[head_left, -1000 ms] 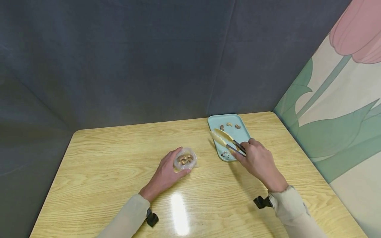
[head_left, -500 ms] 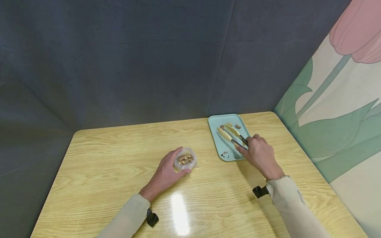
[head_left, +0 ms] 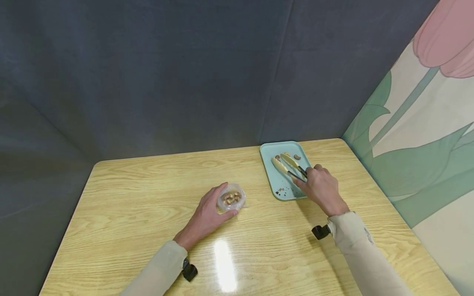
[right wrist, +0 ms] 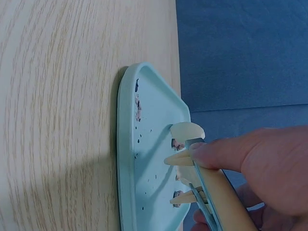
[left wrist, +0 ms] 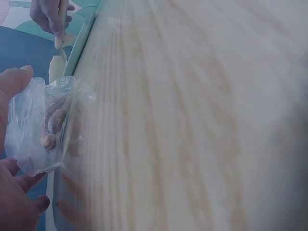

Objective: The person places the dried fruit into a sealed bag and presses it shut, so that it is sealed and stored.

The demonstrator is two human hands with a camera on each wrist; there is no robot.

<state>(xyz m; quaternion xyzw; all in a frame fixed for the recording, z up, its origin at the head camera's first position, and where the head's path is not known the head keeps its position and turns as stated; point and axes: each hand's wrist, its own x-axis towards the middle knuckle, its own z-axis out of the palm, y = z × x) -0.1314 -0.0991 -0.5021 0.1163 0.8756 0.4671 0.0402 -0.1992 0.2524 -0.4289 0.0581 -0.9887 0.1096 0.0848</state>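
Observation:
My left hand [head_left: 205, 216] curves its thumb and fingers round a small clear plastic bag [head_left: 239, 192] that stands upright on the table. Several cashews [head_left: 230, 199] lie inside it. At the right, my right hand [head_left: 323, 190] grips tongs [head_left: 279, 165] with cream tips, their two arms spread apart. These tips reach over the pale teal tray [head_left: 271, 176], close to a brown cashew [head_left: 277, 157] and a paler one partly hidden behind them. Another brown cashew [head_left: 297, 157] lies to their right. In the right wrist view the tongs [right wrist: 224, 195] show nothing pinched between their tips.
Dark and brown crumbs [head_left: 281, 191] are scattered at the tray's near end. The wooden table [head_left: 148, 189] meets a dark curtain [head_left: 166, 82] behind and a flower-painted wall [head_left: 426, 164] at the right. Each sleeve cuff carries a black camera [head_left: 320, 232].
My right hand has moved the tongs rightward and toward the tray's far end, over the nuts there. The crumbs now show uncovered. My left hand and the bag have stayed in place.

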